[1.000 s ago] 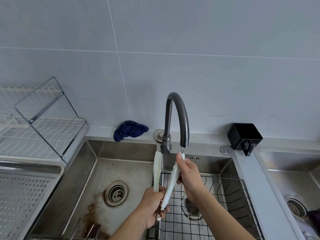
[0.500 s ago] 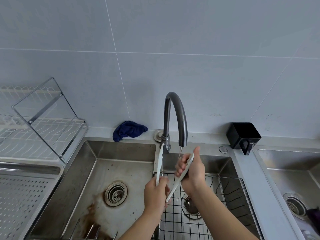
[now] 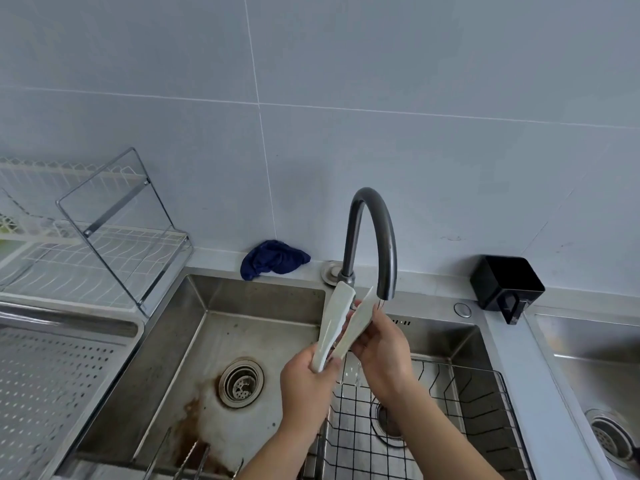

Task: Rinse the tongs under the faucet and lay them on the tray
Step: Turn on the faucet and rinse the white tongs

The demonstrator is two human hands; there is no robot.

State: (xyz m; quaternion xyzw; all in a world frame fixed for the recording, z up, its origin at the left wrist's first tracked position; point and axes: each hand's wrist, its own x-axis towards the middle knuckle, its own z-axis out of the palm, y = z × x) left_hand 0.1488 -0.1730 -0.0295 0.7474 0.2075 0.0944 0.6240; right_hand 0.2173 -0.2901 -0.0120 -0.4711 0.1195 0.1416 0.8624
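Nearest the person, at the sink's front edge, a few metal utensils (image 3: 194,459) lie over the rust stain. Just beyond them the left hand (image 3: 306,379) is wrapped tight round the hinge end of the pale white plastic tongs (image 3: 341,327), tips pointing up, raised over the divider between the left stainless basin (image 3: 194,341) and the black wire basket (image 3: 450,410) in the right basin. The right hand (image 3: 381,348) is curled round the right-hand arm of the tongs, fingers rubbing it under the spout of the dark grey gooseneck faucet (image 3: 372,237) — water splashes down into the basket below.

Risk now, as I judge it: wet plastic, a soapy or slick grip, and those tongs could spring out and drop into the stained basin. Only one arm sits under the thin stream, so the other may go unrinsed. And the perforated steel tray (image 3: 52,382) waits well off at the counter's left edge — a dripping carry.
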